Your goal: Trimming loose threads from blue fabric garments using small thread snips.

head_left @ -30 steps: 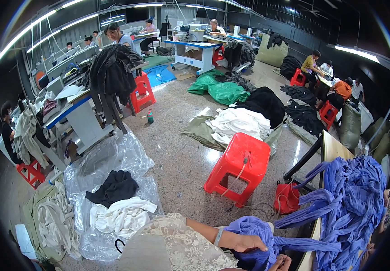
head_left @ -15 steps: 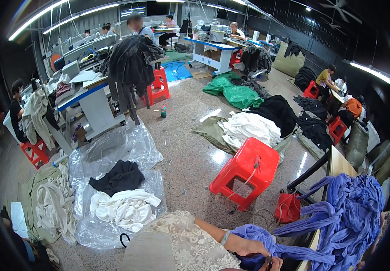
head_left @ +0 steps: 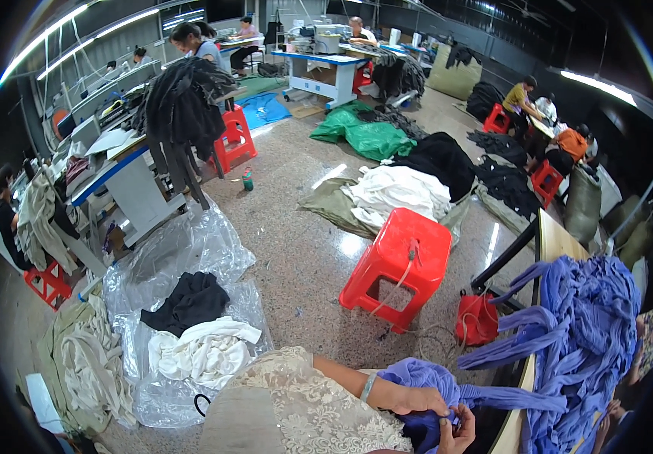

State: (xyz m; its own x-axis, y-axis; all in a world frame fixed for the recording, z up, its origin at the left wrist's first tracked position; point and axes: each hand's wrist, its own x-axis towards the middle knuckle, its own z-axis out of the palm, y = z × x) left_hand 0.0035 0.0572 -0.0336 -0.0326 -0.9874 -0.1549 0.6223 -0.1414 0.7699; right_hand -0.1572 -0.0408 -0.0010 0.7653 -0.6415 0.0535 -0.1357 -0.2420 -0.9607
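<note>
A purple garment [head_left: 421, 374] of thin, crinkled cloth is bunched at the lower edge, right of the middle. My left hand [head_left: 423, 399], with a pale bracelet at its wrist, comes in from the left and pinches the cloth. Close beside it, my right hand [head_left: 459, 433] has thumb and fingers together at the same cloth; the fingertips of both hands nearly meet. What lies under the fingers is too small to make out. A purple strip of cloth runs from here to a large heap of purple garments [head_left: 587, 325] on the wooden table [head_left: 561, 242] at right.
A red stool [head_left: 398, 261] stands ahead, with a red bag [head_left: 477, 316] near the table leg. White garments [head_left: 202, 352] and a black one [head_left: 186, 303] lie on clear plastic at left. More cloth piles [head_left: 398, 195] cover the floor beyond. People sit at work tables farther off.
The view has shifted, so the room sits lower left at the left side and higher at the right. My right hand shows more, its fingers raised against my left fingertips.
</note>
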